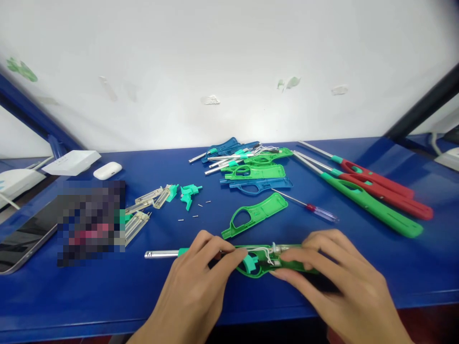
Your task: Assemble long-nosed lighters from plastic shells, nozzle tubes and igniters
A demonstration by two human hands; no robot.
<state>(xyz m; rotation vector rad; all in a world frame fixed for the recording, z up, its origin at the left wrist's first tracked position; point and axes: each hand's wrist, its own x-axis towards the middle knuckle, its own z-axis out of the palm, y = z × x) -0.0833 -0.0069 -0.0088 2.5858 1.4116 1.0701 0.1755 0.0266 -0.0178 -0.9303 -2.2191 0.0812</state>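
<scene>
An opened green gas lighter (260, 272) lies across the front of the table, its metal tube (161, 254) pointing left. White wires and a teal trigger (250, 263) show inside its half shell. My left hand (201, 274) is closed around the neck end, thumb and fingers near the trigger. With the fingers of my right hand (337, 267) I grip the handle end, where a clear fuel tank (281, 248) is partly hidden. Just beyond lies a loose green shell half (260, 213).
Several blue and green shells with tubes (251, 167) are piled at the back. A screwdriver (321, 213), red lighters (387, 193) and a green lighter (373, 205) lie right. Clear tanks (136, 227), teal triggers (188, 194), small screws (195, 216) and a phone (30, 231) are left.
</scene>
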